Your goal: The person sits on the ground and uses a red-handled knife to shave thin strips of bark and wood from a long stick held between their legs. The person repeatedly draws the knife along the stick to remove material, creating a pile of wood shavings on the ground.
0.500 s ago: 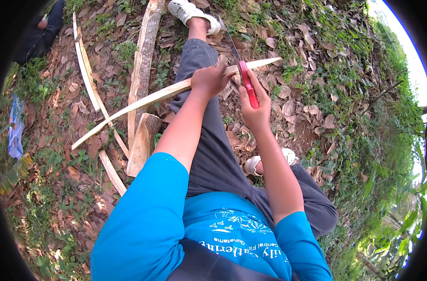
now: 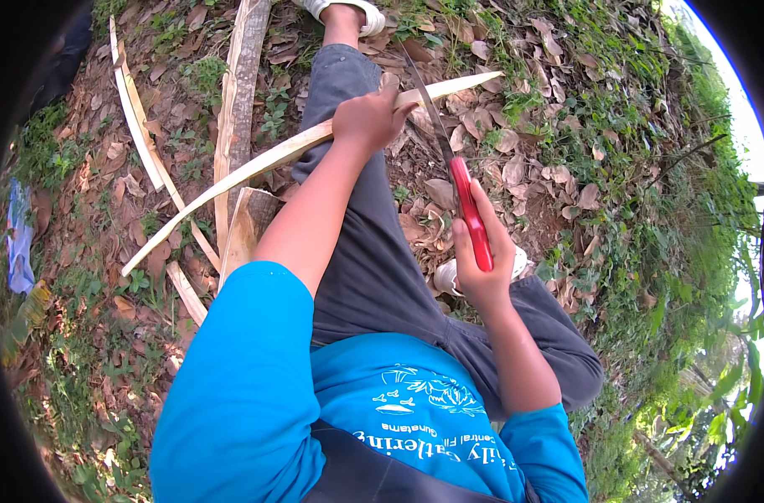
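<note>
Ground [image 2: 537, 241] strewn with brown leaves [image 2: 512, 171] spread around my grey-clad legs [image 2: 369, 251]. A log [image 2: 252, 92] lay to the left of my outstretched leg, with thinner slats [image 2: 130, 105] further left. The long pale strip [image 2: 294, 144] slanted over that leg, its left end crossing above a slat and its pointed end off to the right. A red-handled blade [image 2: 445, 138] crossed the strip just right of my left hand [image 2: 367, 121], whose fingers were closed around it. My right hand [image 2: 497, 275] gripped the handle [image 2: 473, 214], fingers along one side, thumb against the other.
</note>
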Available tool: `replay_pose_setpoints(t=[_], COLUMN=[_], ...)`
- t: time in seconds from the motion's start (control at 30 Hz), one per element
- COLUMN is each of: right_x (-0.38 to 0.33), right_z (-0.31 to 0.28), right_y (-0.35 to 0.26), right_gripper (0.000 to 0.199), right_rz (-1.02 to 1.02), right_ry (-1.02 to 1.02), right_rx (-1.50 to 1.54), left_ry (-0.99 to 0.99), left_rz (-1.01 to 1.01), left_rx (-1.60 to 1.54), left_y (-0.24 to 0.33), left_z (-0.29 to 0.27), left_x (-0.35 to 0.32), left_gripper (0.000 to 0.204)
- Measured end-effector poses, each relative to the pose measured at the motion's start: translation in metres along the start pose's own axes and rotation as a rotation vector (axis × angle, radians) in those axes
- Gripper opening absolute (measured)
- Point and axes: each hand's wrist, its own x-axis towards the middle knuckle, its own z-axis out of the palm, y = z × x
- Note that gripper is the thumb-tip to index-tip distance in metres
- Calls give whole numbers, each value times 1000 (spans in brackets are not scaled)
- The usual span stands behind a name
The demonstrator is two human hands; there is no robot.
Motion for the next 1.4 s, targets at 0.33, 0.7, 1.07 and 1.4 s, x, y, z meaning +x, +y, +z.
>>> replay_pose_setpoints(t=[0.33, 0.7, 1.07, 1.4], right_x=[121, -54, 76, 73], right_z=[61, -30, 19, -9], right_y=[33, -12, -9, -7], right_gripper=[53, 56, 49, 48], right_rz=[-43, 145, 115, 3], right_ry=[112, 35, -3, -2], right_rx=[64, 8, 192, 199], left_ry=[-69, 3, 12, -87], left_rz=[35, 8, -84, -102], left_rx=[5, 34, 23, 5], left_y=[0, 4, -4, -10], left_z=[4, 1, -3, -8], left_x=[3, 10, 8, 18], left_gripper=[44, 46, 42, 53])
